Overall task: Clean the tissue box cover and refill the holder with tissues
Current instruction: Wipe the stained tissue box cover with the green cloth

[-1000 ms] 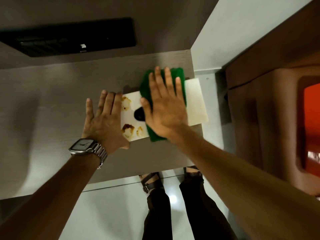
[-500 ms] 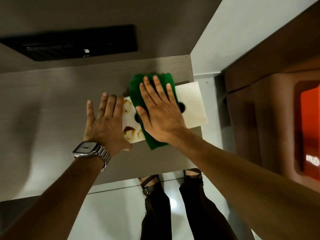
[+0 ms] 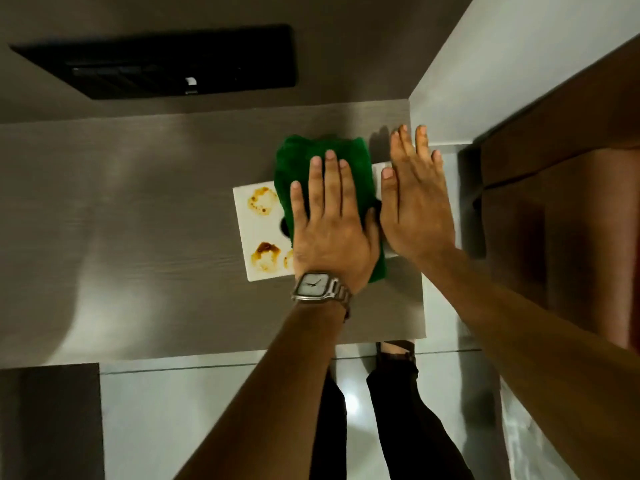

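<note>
The white tissue box cover (image 3: 260, 227) lies flat on the grey table (image 3: 138, 220). Brown stains mark its left end, and a dark opening shows near its middle. A green cloth (image 3: 323, 150) is draped across the cover. My left hand (image 3: 329, 223), with a wristwatch, presses flat on the cloth, its thumb at the cloth's right edge. My right hand (image 3: 414, 209) lies flat and spread over the cover's right end, fingertips reaching past the far edge. Most of the cover's right half is hidden by the hands and cloth.
A black slotted panel (image 3: 166, 64) is set in the surface behind the table. A brown wooden cabinet (image 3: 571, 209) stands close on the right, beside a white wall (image 3: 502, 64). The table's right edge runs just past the cover. My legs (image 3: 398, 410) stand on a glossy floor.
My hands have swapped places. The left hand moved from the cover's stained left end onto the green cloth, and the right hand left the cloth for the cover's right end. The stains are uncovered.
</note>
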A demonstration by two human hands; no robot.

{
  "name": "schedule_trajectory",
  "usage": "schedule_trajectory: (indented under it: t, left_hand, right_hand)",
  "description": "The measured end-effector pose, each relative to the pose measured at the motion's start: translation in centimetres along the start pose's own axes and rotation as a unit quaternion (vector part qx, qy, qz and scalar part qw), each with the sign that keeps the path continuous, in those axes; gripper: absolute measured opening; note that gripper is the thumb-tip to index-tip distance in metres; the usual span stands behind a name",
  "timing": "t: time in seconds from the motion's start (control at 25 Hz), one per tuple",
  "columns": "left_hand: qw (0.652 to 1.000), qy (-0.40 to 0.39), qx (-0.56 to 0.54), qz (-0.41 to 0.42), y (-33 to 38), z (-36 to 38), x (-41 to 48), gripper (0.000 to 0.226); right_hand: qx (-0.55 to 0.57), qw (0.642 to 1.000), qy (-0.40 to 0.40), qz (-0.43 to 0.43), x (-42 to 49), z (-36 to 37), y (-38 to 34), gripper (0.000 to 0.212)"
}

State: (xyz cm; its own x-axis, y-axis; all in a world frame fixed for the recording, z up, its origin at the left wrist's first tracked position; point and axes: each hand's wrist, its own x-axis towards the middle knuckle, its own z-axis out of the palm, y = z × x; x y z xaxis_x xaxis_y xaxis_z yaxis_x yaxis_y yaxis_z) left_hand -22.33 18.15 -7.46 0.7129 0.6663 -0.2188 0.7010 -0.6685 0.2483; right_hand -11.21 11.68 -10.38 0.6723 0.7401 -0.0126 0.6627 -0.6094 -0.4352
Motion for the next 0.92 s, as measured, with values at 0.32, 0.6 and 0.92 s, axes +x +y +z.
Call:
schedule_trajectory:
  t: [0.32,0.6,0.92]
  left_hand:
    - [0.995,0.034,0.074,-0.05,-5.6,-1.0,1.1,0.077]
    - [0.983,-0.02,0.091,0.161,-9.7,-1.0,-3.9,0.066]
    - [0.988,0.012,0.072,0.138,-4.2,0.3,-1.2,0.066]
  right_hand:
    - [-0.102,0.991,-0.083,-0.031,0.0,-0.7,-0.4,0.068]
    - [-0.108,0.991,-0.074,-0.029,0.0,-0.7,-0.4,0.064]
    - [-0.094,0.994,-0.045,-0.034,0.1,-0.3,-0.2,0.063]
